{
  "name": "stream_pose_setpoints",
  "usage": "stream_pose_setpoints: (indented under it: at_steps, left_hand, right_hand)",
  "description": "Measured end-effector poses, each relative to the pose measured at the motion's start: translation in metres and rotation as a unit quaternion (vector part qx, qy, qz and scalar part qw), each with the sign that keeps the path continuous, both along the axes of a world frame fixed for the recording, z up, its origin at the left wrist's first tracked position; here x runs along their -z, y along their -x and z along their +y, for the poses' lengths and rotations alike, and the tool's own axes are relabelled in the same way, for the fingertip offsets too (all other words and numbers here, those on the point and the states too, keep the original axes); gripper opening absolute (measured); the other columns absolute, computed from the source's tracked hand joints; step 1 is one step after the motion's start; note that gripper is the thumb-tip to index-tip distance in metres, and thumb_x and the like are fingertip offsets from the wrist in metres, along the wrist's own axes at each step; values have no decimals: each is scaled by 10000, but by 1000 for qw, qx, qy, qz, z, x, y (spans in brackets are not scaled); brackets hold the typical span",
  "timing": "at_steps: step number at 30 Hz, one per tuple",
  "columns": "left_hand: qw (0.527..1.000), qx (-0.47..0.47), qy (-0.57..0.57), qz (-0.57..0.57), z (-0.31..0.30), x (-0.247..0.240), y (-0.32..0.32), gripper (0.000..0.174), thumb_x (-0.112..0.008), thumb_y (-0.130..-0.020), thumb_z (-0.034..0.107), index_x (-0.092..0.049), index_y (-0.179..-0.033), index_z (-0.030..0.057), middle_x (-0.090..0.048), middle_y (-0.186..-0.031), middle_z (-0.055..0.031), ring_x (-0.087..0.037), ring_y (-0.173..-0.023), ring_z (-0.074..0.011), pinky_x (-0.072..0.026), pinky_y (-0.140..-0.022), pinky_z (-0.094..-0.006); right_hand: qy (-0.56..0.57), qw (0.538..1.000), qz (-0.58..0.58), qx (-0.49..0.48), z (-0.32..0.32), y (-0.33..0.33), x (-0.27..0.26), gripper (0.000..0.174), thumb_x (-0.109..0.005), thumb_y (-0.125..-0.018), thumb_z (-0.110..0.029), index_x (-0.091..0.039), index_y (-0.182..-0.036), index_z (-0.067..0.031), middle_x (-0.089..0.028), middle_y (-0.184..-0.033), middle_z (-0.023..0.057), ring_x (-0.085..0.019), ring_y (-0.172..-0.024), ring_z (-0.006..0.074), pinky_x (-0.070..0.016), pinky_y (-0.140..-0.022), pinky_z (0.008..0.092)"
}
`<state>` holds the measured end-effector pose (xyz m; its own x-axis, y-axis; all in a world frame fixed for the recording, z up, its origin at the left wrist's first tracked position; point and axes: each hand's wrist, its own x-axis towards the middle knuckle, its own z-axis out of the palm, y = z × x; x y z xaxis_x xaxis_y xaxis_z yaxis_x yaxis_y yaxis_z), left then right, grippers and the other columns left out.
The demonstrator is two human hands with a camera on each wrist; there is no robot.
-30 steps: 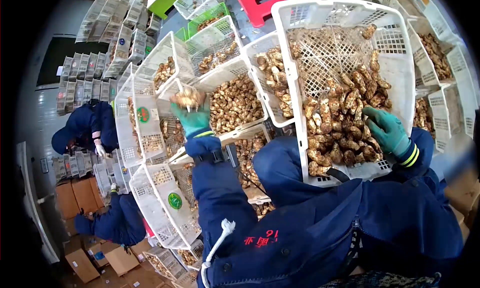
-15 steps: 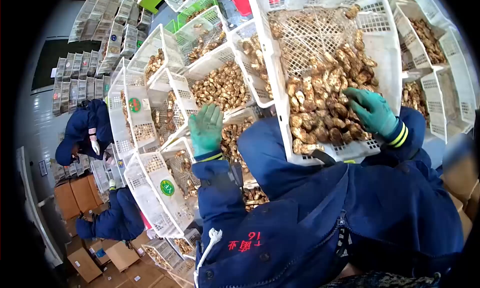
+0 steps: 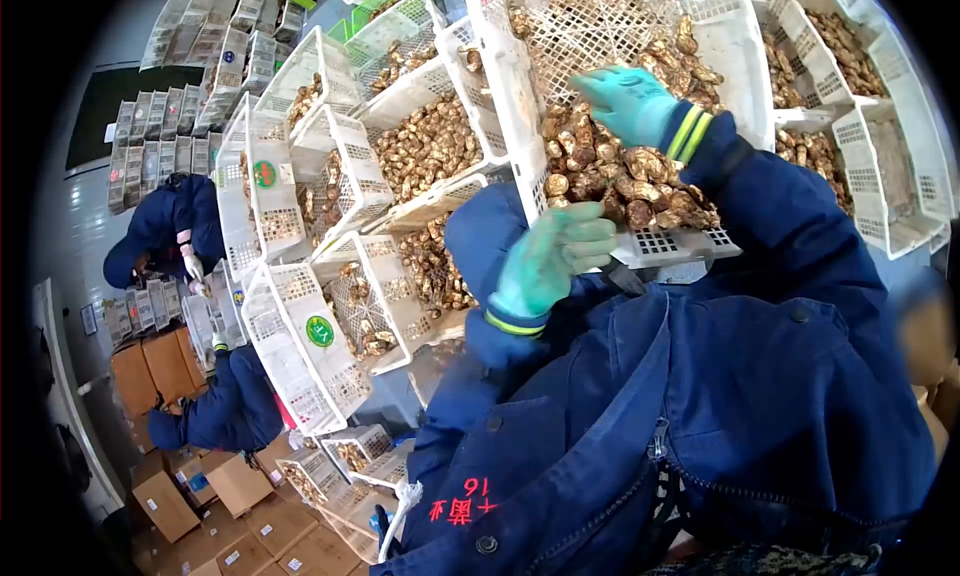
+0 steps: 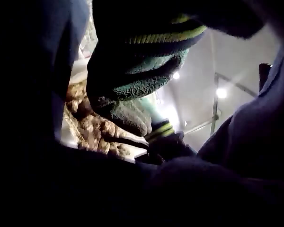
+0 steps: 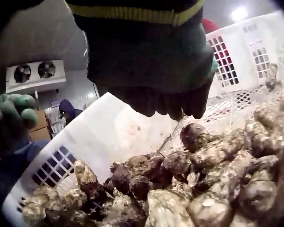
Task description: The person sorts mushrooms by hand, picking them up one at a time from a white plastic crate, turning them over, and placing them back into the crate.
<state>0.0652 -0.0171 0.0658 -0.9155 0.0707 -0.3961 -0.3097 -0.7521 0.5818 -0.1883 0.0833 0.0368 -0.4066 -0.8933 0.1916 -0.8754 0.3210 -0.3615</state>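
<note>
A white plastic crate (image 3: pixel 752 106) rests on the person's lap, holding a heap of brown, knobbly mushrooms (image 3: pixel 640 191). Over the heap, the green-gloved right hand (image 3: pixel 632 104) reaches across with fingers extended. In the right wrist view its fingertips hang just above the mushrooms (image 5: pixel 210 208), close to a dark round cap (image 5: pixel 194 136). Near the crate's front left corner is the gloved left hand (image 3: pixel 555 256), its fingers loosely extended and nothing in its palm. The left wrist view is dark, with the left glove (image 4: pixel 137 85) partly shadowed.
Several crates of mushrooms stand to the left, among them a full one (image 3: pixel 465 96) and one with a green label (image 3: pixel 320 331). More crates (image 3: pixel 925 176) line the right. Two people (image 3: pixel 180 231) in blue work farther left, above cardboard boxes (image 3: pixel 240 484).
The left hand let go of a mushroom over the left crates, then came back right to the lap crate. The right hand moved from the heap's right side to its upper middle.
</note>
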Motion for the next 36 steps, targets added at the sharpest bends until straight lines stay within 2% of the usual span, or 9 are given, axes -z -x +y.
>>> stream_pose_setpoints:
  at_steps: [5, 12, 20, 23, 27, 31, 33, 34, 36]
  left_hand:
    - [998, 47, -22, -47, 6, 28, 18, 602, -452, -975, 460, -442, -1325, -29, -590, -1222, -191, -600, -1108, -328, -500, -919, -393]
    - [996, 74, -2, -46, 9, 34, 15, 591, -475, -961, 484, -503, -1272, -18, -628, -1118, -195, -640, -995, -290, -503, -888, -393]
    - [995, 94, -31, -5, 4, 42, 9, 582, -440, -984, 436, -450, -1301, -52, -613, -1163, -202, -615, -1063, -303, -477, -956, -417]
    - [994, 100, -33, -12, 7, 45, 16, 580, -456, -978, 436, -464, -1293, -51, -610, -1166, -203, -615, -1056, -313, -480, -957, -421]
    - [993, 112, -20, -13, 10, 43, 21, 603, -466, -968, 461, -462, -1298, -44, -611, -1160, -199, -614, -1054, -313, -491, -945, -428]
    - [999, 39, -5, -6, 21, 21, 37, 684, -447, -955, 529, -383, -1352, -25, -557, -1239, -187, -589, -1103, -322, -504, -928, -451]
    - [993, 4, -95, 76, 23, 23, 41, 582, -455, -971, 476, -388, -1354, 44, -529, -1272, -152, -585, -1104, -318, -510, -918, -475]
    - [990, -25, -97, 104, 25, 17, 42, 539, -461, -977, 449, -397, -1354, 67, -530, -1269, -141, -586, -1102, -317, -513, -913, -482]
    - [989, -33, -71, 124, 21, 11, 40, 490, -472, -982, 408, -410, -1348, 87, -527, -1268, -134, -588, -1098, -312, -522, -902, -478]
  right_hand:
    - [-237, 968, 72, -38, -70, -6, 25, 546, -607, -822, -182, -474, -1345, -98, -527, -1323, 109, -548, -1149, 270, -431, -949, 409]
    - [-382, 916, 107, -66, -87, -21, 0, 439, -625, -828, -263, -593, -1236, -105, -570, -1212, 93, -551, -1135, 267, -460, -899, 430]
    - [-37, 992, -84, 89, 55, 34, 4, 252, -649, -814, -280, -645, -880, -37, -686, -896, 95, -613, -705, 222, -487, -610, 358]
    - [220, 791, -555, 133, 97, 14, -7, 102, -589, -868, -58, -616, -940, 9, -630, -790, -10, -485, -612, 22, -353, -514, 164]
    - [270, 760, -579, 120, 113, -14, 1, 104, -591, -846, 9, -605, -945, 34, -547, -770, -18, -434, -608, 38, -365, -537, 187]
    - [150, 890, -431, 19, 85, -43, 2, 364, -679, -806, -111, -598, -1141, 9, -584, -884, 48, -588, -818, 133, -491, -716, 307]
    - [208, 808, -551, -21, 66, -72, -19, 473, -686, -781, -98, -573, -1235, -26, -621, -1136, 77, -606, -970, 174, -497, -876, 323]
    - [177, 653, -737, 12, 61, -88, -55, 543, -687, -757, -86, -550, -1279, -35, -589, -1234, 72, -571, -1090, 184, -441, -983, 316]
    - [207, 750, -618, -109, 52, -84, -37, 667, -711, -831, -337, -463, -1344, 9, -522, -1313, 106, -521, -1173, 192, -411, -1021, 344]
